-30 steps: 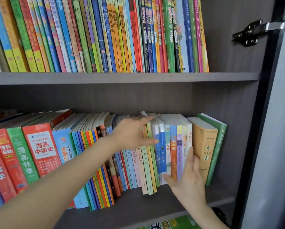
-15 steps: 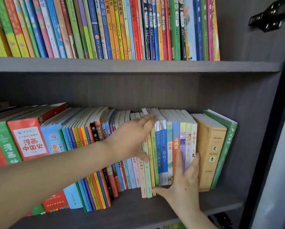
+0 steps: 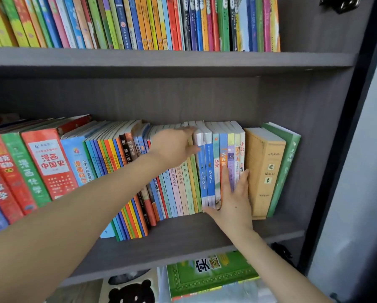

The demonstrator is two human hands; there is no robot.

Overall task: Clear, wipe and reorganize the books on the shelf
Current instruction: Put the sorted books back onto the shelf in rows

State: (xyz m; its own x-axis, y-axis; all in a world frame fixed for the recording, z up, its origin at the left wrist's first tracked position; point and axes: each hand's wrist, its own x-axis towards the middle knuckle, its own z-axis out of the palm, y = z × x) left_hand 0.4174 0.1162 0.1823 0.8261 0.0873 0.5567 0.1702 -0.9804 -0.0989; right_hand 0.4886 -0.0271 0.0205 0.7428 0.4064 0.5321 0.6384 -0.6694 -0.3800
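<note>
Far to the left of the left hand (image 3: 176, 147), thick red and green comic books (image 3: 52, 165) lean with their tops to the left on the middle shelf (image 3: 183, 239), and a band of thin bright spines (image 3: 126, 215) leans after them, passing behind the left forearm. The left hand lies flat on the upper spines of the pale thin books (image 3: 181, 189), fingers straight and pointing right, their tips touching the top of a white-and-blue book (image 3: 202, 171); it grips nothing. That book and a second blue one stand upright between the two hands. The right hand (image 3: 233, 202) lies lower and to the right, apart from the left, palm against the spines of the purple and pale yellow books (image 3: 232, 149), fingers straight and pointing up, thumb stretched left along the foot of the blue books; it holds nothing either. Just beside its little finger stands a thick tan book (image 3: 265, 171), and a green book (image 3: 287, 162) leans on that from the right. Above both hands an upper shelf (image 3: 183, 60) carries a tight row of coloured books (image 3: 139, 22). Below the right wrist lies a flat green cover (image 3: 209, 274) with a patterned border
</note>
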